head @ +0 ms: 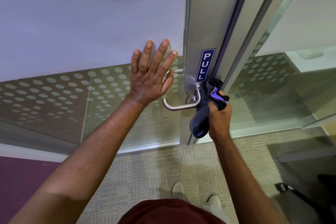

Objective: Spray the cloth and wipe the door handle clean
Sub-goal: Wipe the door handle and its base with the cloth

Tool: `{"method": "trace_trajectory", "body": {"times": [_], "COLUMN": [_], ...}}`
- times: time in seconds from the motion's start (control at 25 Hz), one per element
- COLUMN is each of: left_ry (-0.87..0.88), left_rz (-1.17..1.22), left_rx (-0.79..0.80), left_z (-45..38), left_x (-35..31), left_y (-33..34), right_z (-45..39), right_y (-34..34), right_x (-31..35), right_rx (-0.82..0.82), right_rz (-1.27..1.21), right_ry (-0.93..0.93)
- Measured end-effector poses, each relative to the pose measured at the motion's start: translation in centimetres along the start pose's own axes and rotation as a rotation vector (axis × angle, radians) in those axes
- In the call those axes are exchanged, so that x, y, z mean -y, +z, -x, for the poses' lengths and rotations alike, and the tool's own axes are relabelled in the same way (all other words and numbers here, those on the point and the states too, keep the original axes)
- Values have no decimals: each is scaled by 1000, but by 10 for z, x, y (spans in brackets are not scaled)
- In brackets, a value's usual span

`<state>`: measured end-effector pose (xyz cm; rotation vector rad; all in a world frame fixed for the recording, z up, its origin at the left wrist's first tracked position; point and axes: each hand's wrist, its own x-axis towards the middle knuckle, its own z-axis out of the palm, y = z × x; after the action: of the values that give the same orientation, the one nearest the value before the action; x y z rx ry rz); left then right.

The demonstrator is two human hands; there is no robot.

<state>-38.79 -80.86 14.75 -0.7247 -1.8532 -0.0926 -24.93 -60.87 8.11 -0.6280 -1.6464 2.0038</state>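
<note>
Both hands work the wiping step: your left hand (151, 76) braces flat and spread beside the door handle (181, 104); your right hand (219, 116), grip clamped on the cloth (205, 112), next rubs along the lever.

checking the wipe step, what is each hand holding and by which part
The right hand grips the dark cloth around its bunched middle, both ends hanging free. The left hand holds nothing; it lies flat and open on the glass door.

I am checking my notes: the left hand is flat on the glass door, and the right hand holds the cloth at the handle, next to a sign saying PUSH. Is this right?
Not quite. In the head view the sign says PULL, not PUSH. The rest holds: left hand flat on the glass door, right hand holding the cloth at the handle.
</note>
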Motion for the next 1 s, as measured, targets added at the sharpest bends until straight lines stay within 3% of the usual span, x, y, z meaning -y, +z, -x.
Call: {"method": "trace_trajectory", "body": {"times": [0.2, 0.4, 0.52, 0.68, 0.88, 1.0], "left_ry": [-11, -29, -26, -11, -11, -4], "left_rz": [-10, -17, -18, -33, -38, -31], "left_rx": [4, -3, -7, 6, 5, 3], "left_z": [-1, -1, -2, -2, -1, -2], "left_x": [-1, -1, -2, -2, -2, -1], "left_y": [0, -1, -1, -2, -3, -4], "right_z": [-1, 7, 10, -2, -12, -9], "right_y": [-2, -1, 13, 49, 57, 60], "right_x": [-32, -84, -97, -104, -111, -113], "right_rx": [-33, -173, -215, -195, -120, -125], "right_rz": [25, 115, -29, -442, -492, -524], "right_ry": [-19, 282, 517, 825, 979, 982]}}
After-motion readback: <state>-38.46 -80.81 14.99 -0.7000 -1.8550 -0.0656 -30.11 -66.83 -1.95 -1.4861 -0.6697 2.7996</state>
